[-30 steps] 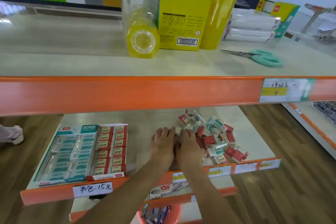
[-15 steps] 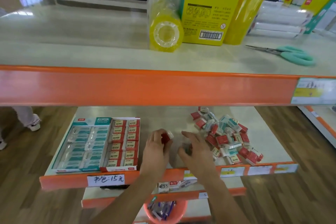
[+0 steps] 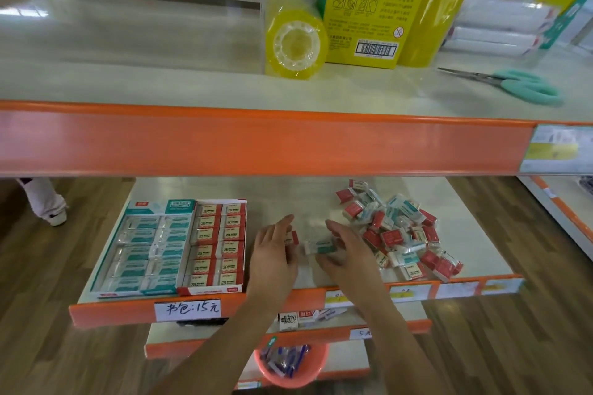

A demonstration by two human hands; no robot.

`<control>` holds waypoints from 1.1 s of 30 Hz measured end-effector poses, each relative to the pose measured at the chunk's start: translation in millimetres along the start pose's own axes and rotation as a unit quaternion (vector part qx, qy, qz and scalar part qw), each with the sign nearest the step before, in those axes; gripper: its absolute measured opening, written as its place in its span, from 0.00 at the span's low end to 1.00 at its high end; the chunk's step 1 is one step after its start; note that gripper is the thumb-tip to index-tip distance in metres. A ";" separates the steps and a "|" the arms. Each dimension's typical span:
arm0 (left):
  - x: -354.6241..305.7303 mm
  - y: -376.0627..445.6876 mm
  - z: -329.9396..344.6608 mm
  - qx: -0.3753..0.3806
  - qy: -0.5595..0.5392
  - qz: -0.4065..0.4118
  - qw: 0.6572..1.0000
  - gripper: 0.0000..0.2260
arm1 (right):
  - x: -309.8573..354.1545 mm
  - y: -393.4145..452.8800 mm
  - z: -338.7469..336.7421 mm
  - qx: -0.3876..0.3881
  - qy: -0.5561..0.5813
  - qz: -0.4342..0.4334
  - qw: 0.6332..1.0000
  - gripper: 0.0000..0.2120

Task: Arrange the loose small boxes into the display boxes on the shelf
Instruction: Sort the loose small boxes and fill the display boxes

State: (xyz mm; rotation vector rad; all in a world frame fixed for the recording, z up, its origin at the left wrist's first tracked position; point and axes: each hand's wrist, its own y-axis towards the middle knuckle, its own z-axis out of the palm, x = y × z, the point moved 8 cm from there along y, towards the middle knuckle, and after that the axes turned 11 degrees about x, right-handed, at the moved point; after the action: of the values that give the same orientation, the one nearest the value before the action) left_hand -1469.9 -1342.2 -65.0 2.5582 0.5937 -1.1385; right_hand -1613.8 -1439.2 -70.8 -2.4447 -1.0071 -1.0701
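While both display boxes look nearly full — the teal display box (image 3: 141,250) and the red display box (image 3: 216,245) side by side at the shelf's (image 3: 288,196) left — a large heap of loose small boxes (image 3: 398,234) remains at the right. Left hand (image 3: 272,255) pinches a red small box (image 3: 291,238); right hand (image 3: 346,253) has its grip around a teal small box (image 3: 319,247). Judgement: sorting well short of done.
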 end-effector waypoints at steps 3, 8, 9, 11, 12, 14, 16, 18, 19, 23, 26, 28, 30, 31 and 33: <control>3.6 0.4 1.2 0.002 0.018 -0.013 1.000 0.25 | 6.3 2.1 2.3 -0.007 -0.047 -0.019 0.999 0.25; 5.2 -0.8 -1.1 -0.011 0.010 -0.028 0.999 0.25 | 6.3 -0.6 -0.8 -0.037 -0.034 -0.024 0.998 0.21; 5.5 -0.6 -0.9 -0.011 0.008 -0.029 0.999 0.25 | 6.1 -2.1 -2.7 -0.052 -0.032 -0.021 0.998 0.21; 5.8 -0.2 0.1 -0.009 0.001 -0.029 1.000 0.25 | 8.3 -5.8 -7.6 -0.090 -0.042 -0.019 0.995 0.18; 5.2 -0.6 0.2 -0.008 -0.003 -0.026 1.000 0.25 | 10.0 -7.4 -9.4 -0.107 -0.043 -0.020 0.993 0.17; 1.3 -2.0 -1.2 -0.012 -0.006 -0.011 1.000 0.24 | 13.4 -9.1 -11.4 -0.128 -0.045 -0.026 0.990 0.16; -3.8 -3.9 -2.8 -0.014 -0.002 0.004 1.000 0.23 | 14.0 -9.8 -10.9 -0.131 -0.046 -0.033 0.990 0.16; -10.1 -5.6 -5.2 -0.014 0.011 0.016 1.000 0.23 | 13.6 -10.1 -10.8 -0.132 -0.043 -0.038 0.990 0.16; -13.6 -7.0 -7.2 -0.014 0.023 0.023 0.999 0.23 | 13.3 -10.4 -10.7 -0.133 -0.043 -0.040 0.989 0.16; -26.8 -16.2 -27.5 -0.023 0.080 0.056 0.995 0.24 | 22.2 -10.8 -11.2 -0.152 -0.063 -0.058 0.985 0.16; -27.3 -21.6 -53.3 -0.030 0.113 0.058 0.991 0.23 | 36.7 -6.9 -4.3 -0.148 -0.088 -0.075 0.982 0.15; -26.4 -26.7 -71.0 -0.037 0.121 0.061 0.990 0.23 | 50.4 -3.9 5.0 -0.133 -0.085 -0.087 0.984 0.17; -20.9 -33.3 -87.3 -0.050 0.121 0.056 0.990 0.22 | 66.0 -0.9 17.3 -0.107 -0.062 -0.104 0.987 0.17; -16.0 -36.0 -94.5 -0.055 0.123 0.047 0.990 0.22 | 72.8 1.1 23.2 -0.095 -0.044 -0.107 0.989 0.17; -1.9 -40.1 -106.5 -0.054 0.123 0.026 0.991 0.21 | 84.2 5.0 34.0 -0.077 -0.011 -0.102 0.992 0.16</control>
State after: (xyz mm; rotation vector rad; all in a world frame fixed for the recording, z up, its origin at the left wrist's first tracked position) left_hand -1421.9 -1264.0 2.4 2.6222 0.6217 -0.7565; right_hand -1551.9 -1384.8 -32.5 -2.5208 -1.2481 -1.2295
